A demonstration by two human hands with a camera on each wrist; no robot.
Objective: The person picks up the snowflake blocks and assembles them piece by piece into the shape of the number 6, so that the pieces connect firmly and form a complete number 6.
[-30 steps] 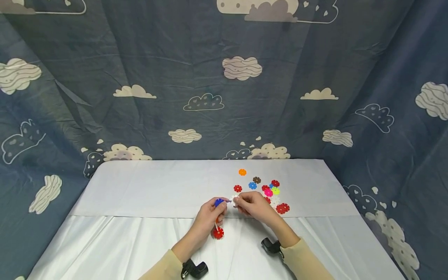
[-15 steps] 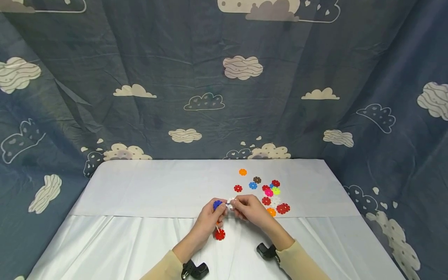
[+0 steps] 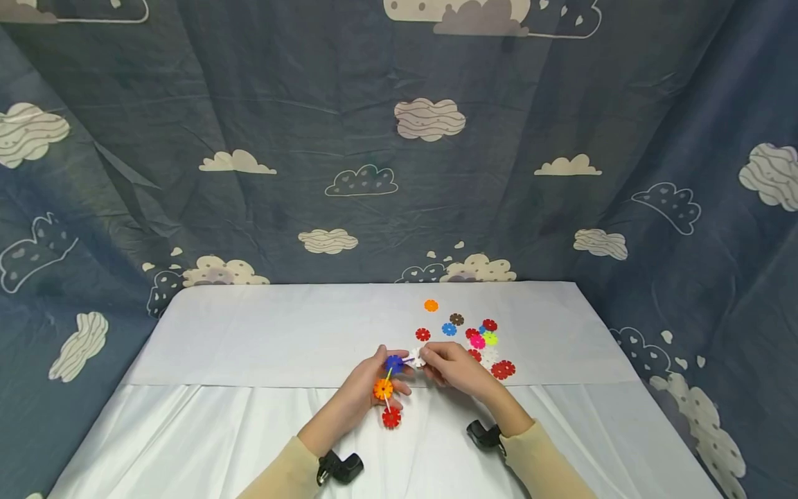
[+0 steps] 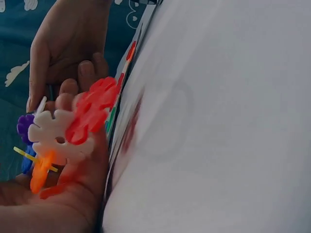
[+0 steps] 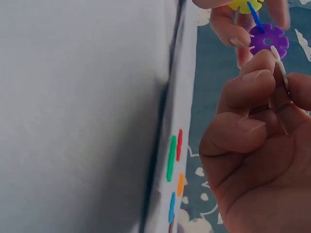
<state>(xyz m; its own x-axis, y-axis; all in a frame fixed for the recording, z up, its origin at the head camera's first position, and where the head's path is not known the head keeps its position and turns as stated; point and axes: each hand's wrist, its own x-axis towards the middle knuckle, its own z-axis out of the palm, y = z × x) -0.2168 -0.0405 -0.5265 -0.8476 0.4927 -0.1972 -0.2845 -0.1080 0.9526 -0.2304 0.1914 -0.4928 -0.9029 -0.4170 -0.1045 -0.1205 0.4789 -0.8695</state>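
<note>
A chain of notched flower-shaped plastic discs lies along my left hand (image 3: 355,398), whose fingers are spread and relaxed under it. In the chain I see a red disc (image 3: 391,418), an orange disc (image 3: 383,389) and a blue disc (image 3: 394,364), with thinner edge-on discs linking them. A white disc (image 4: 46,133) shows between red and orange in the left wrist view. At the chain's far end, my right hand (image 3: 458,367) pinches another white disc (image 5: 280,68) between thumb and fingers. It meets the purple disc (image 5: 278,41); how deep the notches sit is unclear.
Loose discs lie on the white table (image 3: 280,333) right of centre, including an orange one (image 3: 431,305), a brown one (image 3: 457,319), a pink one (image 3: 477,342) and a red one (image 3: 503,369). A patterned dark curtain (image 3: 280,208) hangs behind.
My left hand has loosened its pinch on the blue disc and opened, uncovering the orange disc. My right hand moved left with the white disc, then slightly back right, still pinching it.
</note>
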